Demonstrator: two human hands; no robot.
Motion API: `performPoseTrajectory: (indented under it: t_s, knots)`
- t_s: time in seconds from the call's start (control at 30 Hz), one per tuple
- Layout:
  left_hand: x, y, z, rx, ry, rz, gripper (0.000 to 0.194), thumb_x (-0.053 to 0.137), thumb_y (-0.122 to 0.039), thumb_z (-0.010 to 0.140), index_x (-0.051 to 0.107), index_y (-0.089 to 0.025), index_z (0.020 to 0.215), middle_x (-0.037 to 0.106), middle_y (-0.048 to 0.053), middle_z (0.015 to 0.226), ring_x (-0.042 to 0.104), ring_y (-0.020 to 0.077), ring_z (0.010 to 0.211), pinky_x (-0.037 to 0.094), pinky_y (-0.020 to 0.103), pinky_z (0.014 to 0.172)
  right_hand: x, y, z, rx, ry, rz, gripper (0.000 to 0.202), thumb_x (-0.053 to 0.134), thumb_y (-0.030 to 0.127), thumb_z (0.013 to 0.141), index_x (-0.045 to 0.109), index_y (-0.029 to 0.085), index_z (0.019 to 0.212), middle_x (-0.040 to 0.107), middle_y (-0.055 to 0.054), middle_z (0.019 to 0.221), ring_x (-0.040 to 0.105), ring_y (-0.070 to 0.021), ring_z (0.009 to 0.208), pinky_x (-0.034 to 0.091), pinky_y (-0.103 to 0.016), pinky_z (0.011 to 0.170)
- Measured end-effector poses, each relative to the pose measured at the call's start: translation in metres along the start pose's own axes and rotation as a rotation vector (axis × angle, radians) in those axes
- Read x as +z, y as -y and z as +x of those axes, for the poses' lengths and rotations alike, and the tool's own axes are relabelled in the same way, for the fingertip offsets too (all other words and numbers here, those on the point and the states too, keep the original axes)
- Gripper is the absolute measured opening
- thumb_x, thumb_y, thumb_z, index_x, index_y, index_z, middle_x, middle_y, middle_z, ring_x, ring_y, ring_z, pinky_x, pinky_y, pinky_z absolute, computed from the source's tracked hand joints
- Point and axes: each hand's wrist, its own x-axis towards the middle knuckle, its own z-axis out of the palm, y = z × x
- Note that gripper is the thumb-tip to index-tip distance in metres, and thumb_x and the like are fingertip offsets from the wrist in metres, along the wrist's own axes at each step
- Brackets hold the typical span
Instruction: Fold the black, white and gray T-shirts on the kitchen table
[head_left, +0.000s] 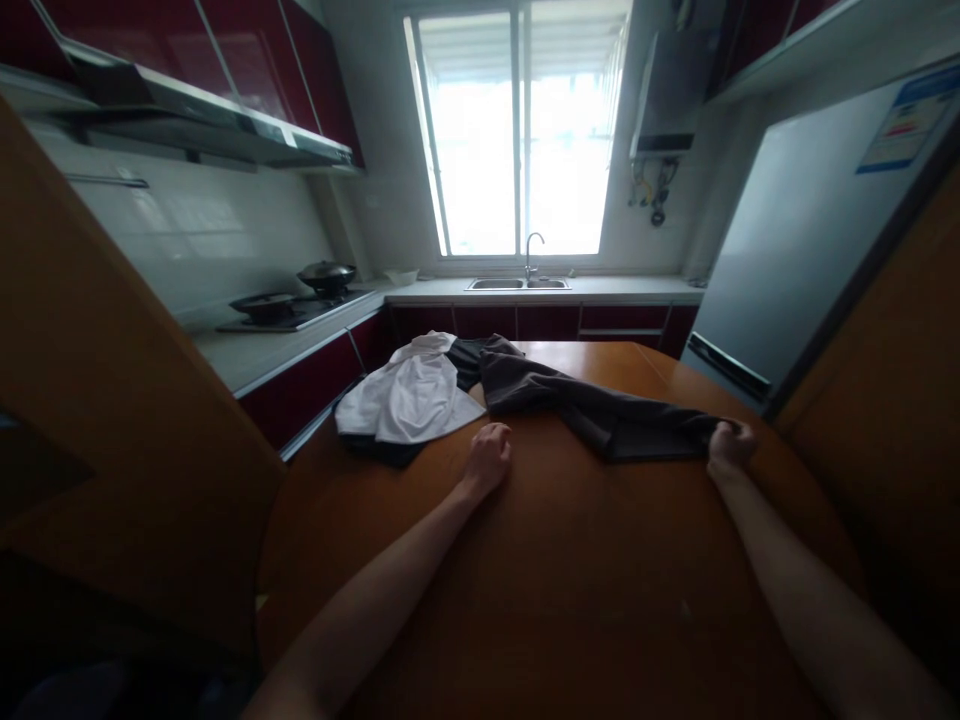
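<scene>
While gripping the right end of the dark grey garment (609, 415) with the right hand (730, 446), held the left hand (489, 456) curled near its other end; could not tell whether around anything. Had the garment lying across the table (570, 560), seemingly being straightened, calling next for even tension. Could not see inside the lidded wok (327, 274) beyond.

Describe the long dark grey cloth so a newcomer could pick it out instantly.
Find the brown wooden table before the bright window. Across its far part, right of the white cloth, stretches the long dark grey cloth. Unlike the white cloth, its end is gripped by the right hand.
</scene>
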Motion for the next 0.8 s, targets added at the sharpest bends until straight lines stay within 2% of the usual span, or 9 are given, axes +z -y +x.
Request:
performPoseTrajectory:
  t_s: [0.07,0.17,0.27,0.33,0.5,0.6,0.7,0.8]
  knots:
    - [-0.001,0.001,0.001,-0.006,0.023,0.026,0.025,0.055,-0.010,0.087,0.067,-0.020,0.107,0.069,0.009,0.118,0.062,0.0261,0.116,0.046,0.041,0.103,0.004,-0.001,-0.005,-0.064,0.048,-0.027,0.044,0.048,0.022,0.079,0.062,0.006,0.117,0.066,-0.023,0.118,0.061,-0.0278,0.100,0.050,-0.035,0.090]
    - [-0.004,0.004,0.003,0.000,0.051,0.098,0.021,0.056,-0.012,0.088,0.068,-0.020,0.104,0.069,0.008,0.118,0.063,0.0250,0.114,0.046,0.039,0.103,0.016,0.001,-0.023,-0.219,0.144,-0.077,0.042,0.054,0.024,0.078,0.064,0.012,0.117,0.067,-0.017,0.120,0.059,-0.0272,0.107,0.046,-0.036,0.098]
    - [-0.008,0.013,0.009,-0.012,0.067,0.158,0.018,0.056,-0.016,0.090,0.069,-0.020,0.102,0.070,0.009,0.117,0.063,0.0248,0.113,0.045,0.037,0.105,0.023,0.006,-0.046,-0.472,0.289,-0.320,0.037,0.056,0.029,0.081,0.068,0.017,0.114,0.064,-0.015,0.123,0.054,-0.0316,0.116,0.042,-0.043,0.103]
    - [-0.013,0.023,0.014,-0.043,0.058,0.188,0.020,0.055,-0.017,0.091,0.069,-0.019,0.105,0.070,0.010,0.116,0.063,0.0261,0.113,0.044,0.039,0.106,0.025,0.009,-0.061,-0.582,0.372,-0.511,0.040,0.055,0.037,0.086,0.068,0.017,0.118,0.061,-0.016,0.127,0.052,-0.0343,0.119,0.041,-0.047,0.103]
    - [-0.021,0.049,0.023,-0.145,0.047,0.284,0.028,0.050,-0.021,0.095,0.068,-0.017,0.117,0.069,0.013,0.121,0.061,0.0288,0.116,0.044,0.043,0.107,0.024,0.017,-0.088,-0.615,0.504,-0.691,0.067,0.049,0.061,0.092,0.053,0.018,0.144,0.055,-0.018,0.139,0.049,-0.0352,0.129,0.035,-0.050,0.108]
    - [-0.019,0.058,0.023,-0.161,0.076,0.327,0.033,0.047,-0.027,0.099,0.065,-0.019,0.125,0.066,0.013,0.131,0.057,0.0280,0.125,0.041,0.043,0.111,0.025,0.019,-0.102,-0.619,0.585,-0.745,0.076,0.051,0.069,0.090,0.049,0.020,0.148,0.047,-0.020,0.149,0.040,-0.0370,0.139,0.028,-0.055,0.113]
    - [-0.017,0.063,0.024,-0.172,0.102,0.364,0.038,0.046,-0.033,0.100,0.063,-0.021,0.132,0.061,0.012,0.141,0.052,0.0282,0.133,0.039,0.044,0.114,0.028,0.021,-0.110,-0.604,0.632,-0.797,0.057,0.058,0.060,0.090,0.063,0.022,0.132,0.046,-0.019,0.149,0.038,-0.0370,0.141,0.027,-0.058,0.113]
    - [-0.024,0.072,0.026,-0.197,0.119,0.400,0.036,0.046,-0.037,0.100,0.065,-0.022,0.127,0.061,0.011,0.140,0.053,0.0273,0.132,0.040,0.042,0.113,0.030,0.022,-0.104,-0.602,0.612,-0.796,0.033,0.059,0.043,0.092,0.071,0.023,0.115,0.054,-0.016,0.140,0.048,-0.0333,0.132,0.039,-0.050,0.106]
